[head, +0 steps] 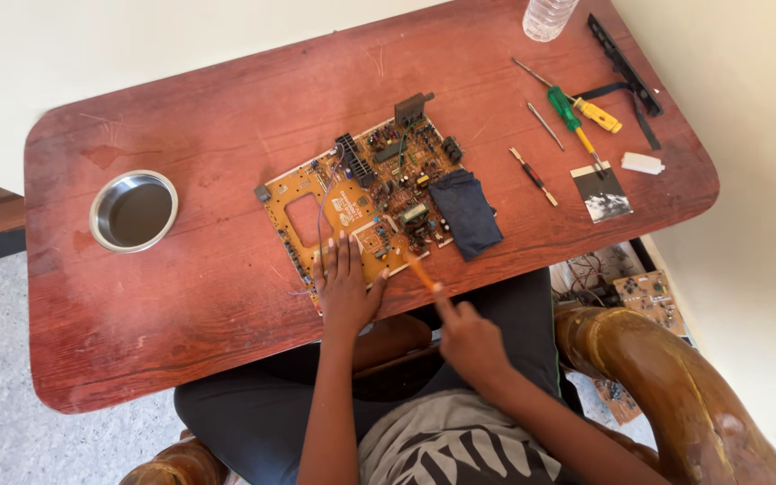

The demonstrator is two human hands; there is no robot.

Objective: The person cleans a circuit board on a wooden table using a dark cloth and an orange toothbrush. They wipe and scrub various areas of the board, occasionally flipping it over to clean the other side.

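Fingers of my left hand (345,286) lie flat and spread on the yellow circuit board (363,199) in the middle of the red table (190,296). My right hand (469,339) pinches an orange tool (420,269), tip on the board. If I push hard, it might slip and break little parts

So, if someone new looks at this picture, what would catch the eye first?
First the yellow circuit board at the middle of the red wooden table, with a dark blue cloth on its right end. The left hand lies flat on the board's near edge, and the right hand points an orange tool at it. A steel bowl stands far left; screwdrivers lie far right.
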